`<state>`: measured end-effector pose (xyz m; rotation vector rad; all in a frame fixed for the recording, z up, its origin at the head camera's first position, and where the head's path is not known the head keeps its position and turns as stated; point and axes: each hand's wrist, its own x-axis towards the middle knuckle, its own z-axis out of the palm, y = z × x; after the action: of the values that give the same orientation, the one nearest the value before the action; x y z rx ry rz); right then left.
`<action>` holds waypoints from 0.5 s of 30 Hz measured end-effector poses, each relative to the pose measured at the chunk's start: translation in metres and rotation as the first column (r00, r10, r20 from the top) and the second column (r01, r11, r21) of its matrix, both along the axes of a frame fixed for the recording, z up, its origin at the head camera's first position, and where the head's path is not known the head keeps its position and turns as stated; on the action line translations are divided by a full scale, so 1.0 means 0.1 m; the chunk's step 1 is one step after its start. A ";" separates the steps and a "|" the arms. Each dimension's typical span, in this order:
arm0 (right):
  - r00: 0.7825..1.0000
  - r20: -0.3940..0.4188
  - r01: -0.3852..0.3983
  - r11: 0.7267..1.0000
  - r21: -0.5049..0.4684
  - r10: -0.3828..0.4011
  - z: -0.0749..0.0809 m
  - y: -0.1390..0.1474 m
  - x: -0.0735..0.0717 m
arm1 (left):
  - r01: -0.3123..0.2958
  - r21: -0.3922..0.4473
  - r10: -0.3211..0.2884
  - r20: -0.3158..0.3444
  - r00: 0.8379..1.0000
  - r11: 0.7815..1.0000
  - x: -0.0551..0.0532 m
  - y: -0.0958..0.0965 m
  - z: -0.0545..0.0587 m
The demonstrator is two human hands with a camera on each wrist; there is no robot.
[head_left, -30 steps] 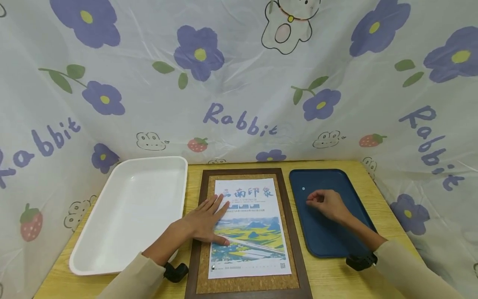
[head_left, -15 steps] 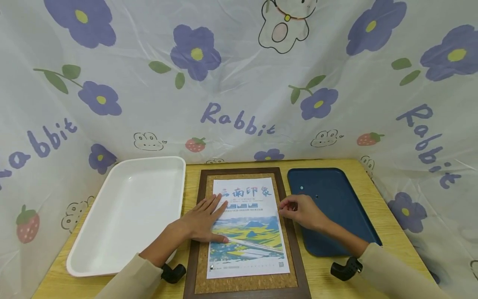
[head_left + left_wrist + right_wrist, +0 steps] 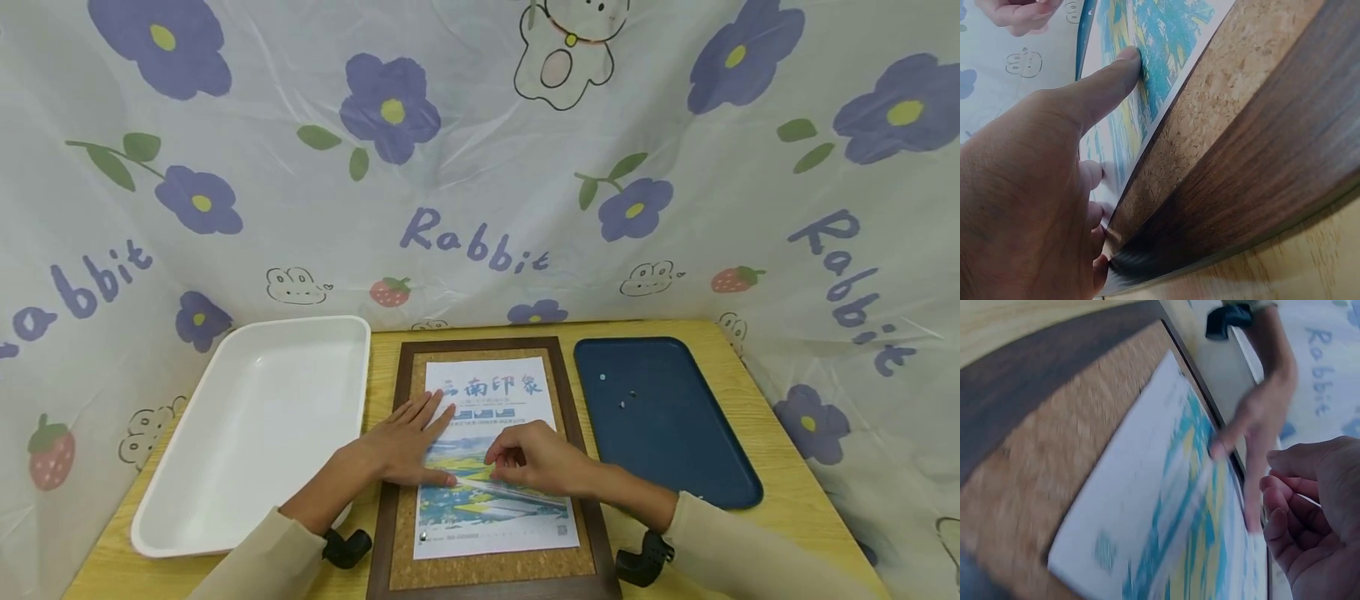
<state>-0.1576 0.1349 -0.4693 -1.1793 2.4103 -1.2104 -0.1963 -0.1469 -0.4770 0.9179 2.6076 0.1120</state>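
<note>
Blurry, hazy right wrist view

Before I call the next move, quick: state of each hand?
Left hand: open, resting on the paper.
Right hand: fingers curled; can't tell whether it holds anything.

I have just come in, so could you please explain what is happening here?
A person is busy with a printed sheet lying on a framed corkboard. The left hand rests on the sheet, fingers spread; the right hand is above it, fingers curled, whether they hold anything is unclear. Small pieces lie in the blue tray.
</note>
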 end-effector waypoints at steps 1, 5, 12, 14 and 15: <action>1.000 0.001 -0.020 1.000 0.006 0.020 0.00 -0.05 0.01 | 0.000 -0.002 0.000 0.000 1.000 1.000 0.00 0.00 0.00; 0.996 -0.005 -0.088 0.995 0.057 0.088 -0.03 -0.28 0.07 | 0.005 -0.010 -0.005 0.001 1.000 1.000 -0.01 0.00 0.00; 0.988 -0.025 -0.147 0.980 0.131 0.151 -0.09 -0.60 0.17 | 0.020 -0.008 -0.020 0.003 1.000 1.000 -0.02 -0.01 0.03; 0.987 -0.023 -0.157 0.977 0.146 0.162 -0.11 -0.66 0.19 | 0.018 -0.006 -0.018 0.006 1.000 1.000 -0.02 -0.01 0.04; 0.985 -0.022 -0.164 0.975 0.149 0.169 -0.13 -0.69 0.20 | 0.017 -0.003 -0.017 0.006 1.000 1.000 -0.02 -0.01 0.04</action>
<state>-0.1375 0.0662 -0.4821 -1.3358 2.3245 -0.9531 -0.1983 -0.1477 -0.4734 0.9366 2.5929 0.1060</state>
